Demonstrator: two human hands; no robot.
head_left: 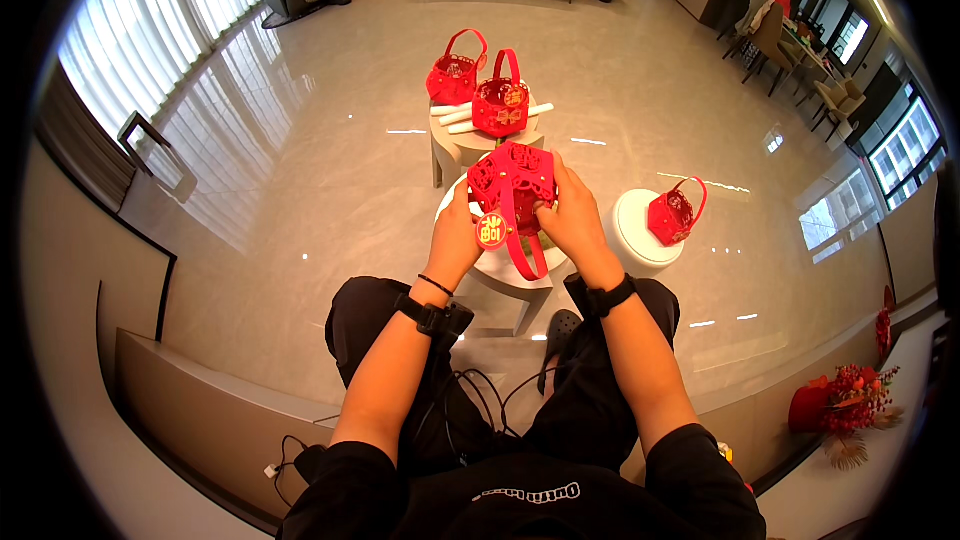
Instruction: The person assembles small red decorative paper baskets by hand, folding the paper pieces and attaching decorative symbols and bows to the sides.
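Between my two hands is a red felt basket (522, 172) with cut-out patterns, tipped so its strap handle hangs down toward me. A round red and gold tag (492, 231) dangles from it at the left. My left hand (457, 233) grips the basket's left side, its fingers mostly hidden behind the felt. On the right side my right hand (571, 208) is closed round the basket, the thumb pressed on the near face. Just beyond, a finished-looking red basket (500, 108) stands upright with its handle raised, and another red basket (453, 78) sits behind it to the left.
White rolled tubes (458, 117) lie beside the baskets on a beige stool (457, 145). A white stool (511, 287) stands under my hands. To the right, a round white stool (645, 252) bears another red basket (672, 218). Cables (482, 388) run across my lap. People sit far back.
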